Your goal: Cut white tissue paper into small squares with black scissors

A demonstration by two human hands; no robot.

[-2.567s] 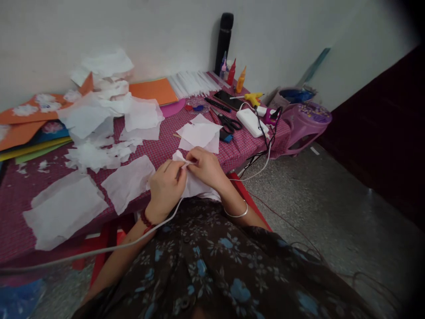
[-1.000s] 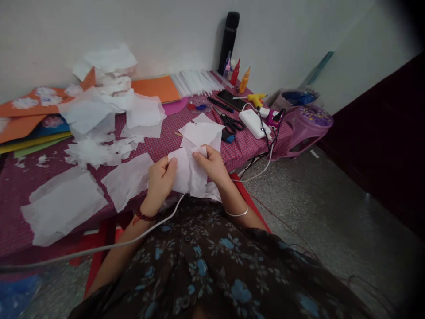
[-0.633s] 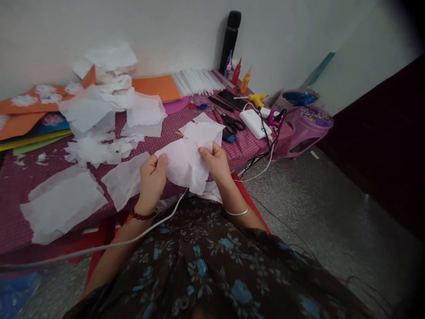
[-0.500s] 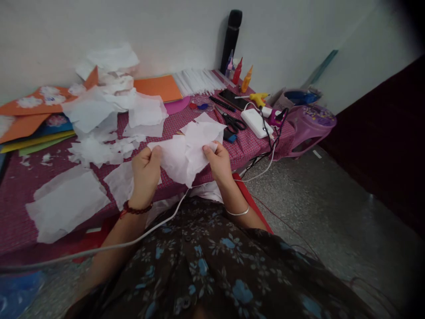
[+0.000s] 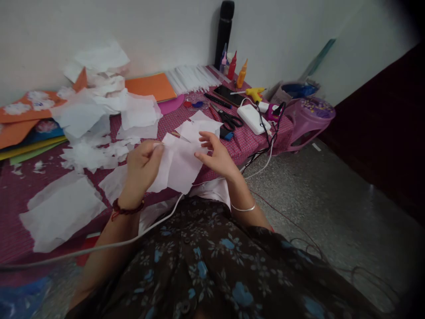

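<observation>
White paper hangs pinched in the left hand (right hand splayed), scissors beyond, loose sheets alongside.

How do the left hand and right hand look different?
The left hand is curled, pinching white paper, while the right hand is open with fingers spread. The left hand has a dark red bracelet behind it; the right hand, a silver bangle. Neither wears a glove.

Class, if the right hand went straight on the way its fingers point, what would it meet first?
Probably the white paper sheet held in the left hand. The right hand points toward it, though depth is unclear: its thumb may be touching the sheet.
</observation>
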